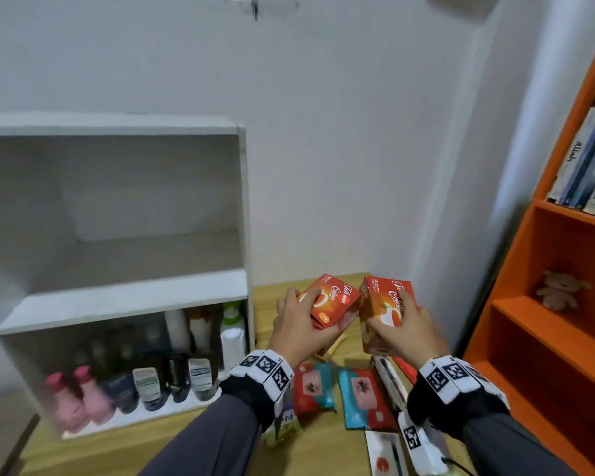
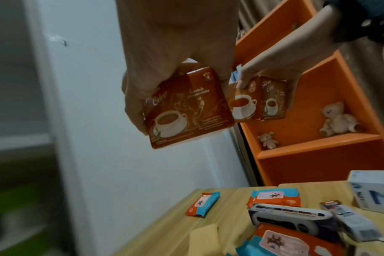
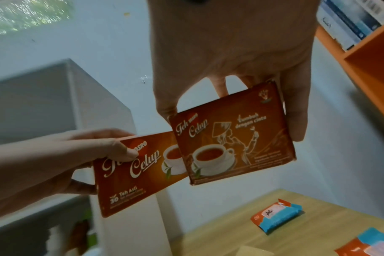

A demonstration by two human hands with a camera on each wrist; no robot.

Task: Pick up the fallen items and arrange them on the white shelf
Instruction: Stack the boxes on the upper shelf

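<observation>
Each hand holds a red tea box above the wooden table (image 1: 323,441), to the right of the white shelf (image 1: 124,300). My left hand (image 1: 310,321) grips the left tea box (image 1: 335,297) by its edges; the left wrist view shows its cup picture (image 2: 186,110). My right hand (image 1: 402,324) grips the right tea box (image 1: 382,300), which the right wrist view shows head-on (image 3: 232,138). The two boxes nearly touch at their corners. The shelf's lower compartment holds several bottles (image 1: 134,383).
Two red-and-teal wipe packs (image 1: 313,386) (image 1: 363,400), a long toothbrush pack (image 1: 389,376) and other small packs lie on the table under my wrists. An orange bookcase (image 1: 547,321) with books (image 1: 588,159) and a teddy bear (image 1: 560,290) stands at the right.
</observation>
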